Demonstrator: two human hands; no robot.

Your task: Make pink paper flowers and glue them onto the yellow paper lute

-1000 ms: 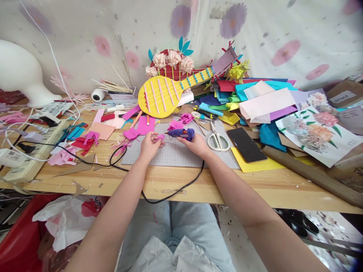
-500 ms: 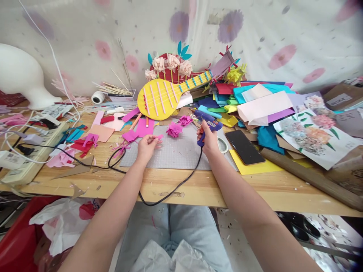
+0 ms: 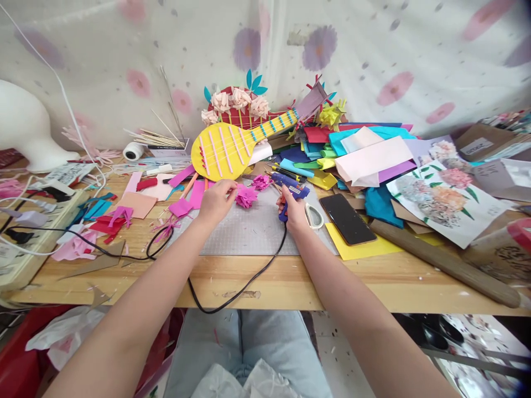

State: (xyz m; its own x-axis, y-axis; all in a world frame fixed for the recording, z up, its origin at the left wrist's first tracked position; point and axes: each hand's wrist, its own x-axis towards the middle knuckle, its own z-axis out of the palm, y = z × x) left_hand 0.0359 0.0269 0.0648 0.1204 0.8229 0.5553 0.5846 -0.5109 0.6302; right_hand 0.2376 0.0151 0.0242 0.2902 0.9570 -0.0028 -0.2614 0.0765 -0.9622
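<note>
Right hand (image 3: 295, 207) clamped on the blue glue gun (image 3: 290, 190), nozzle pointing away, parked at the grey cutting mat's (image 3: 249, 232) far edge | left hand (image 3: 215, 200) fingertips pinched at the pink paper flower (image 3: 245, 195) on the mat, steadying it | scissors (image 3: 312, 215) just beside the right hand; yellow paper guitar (image 3: 232, 148) behind.
</note>
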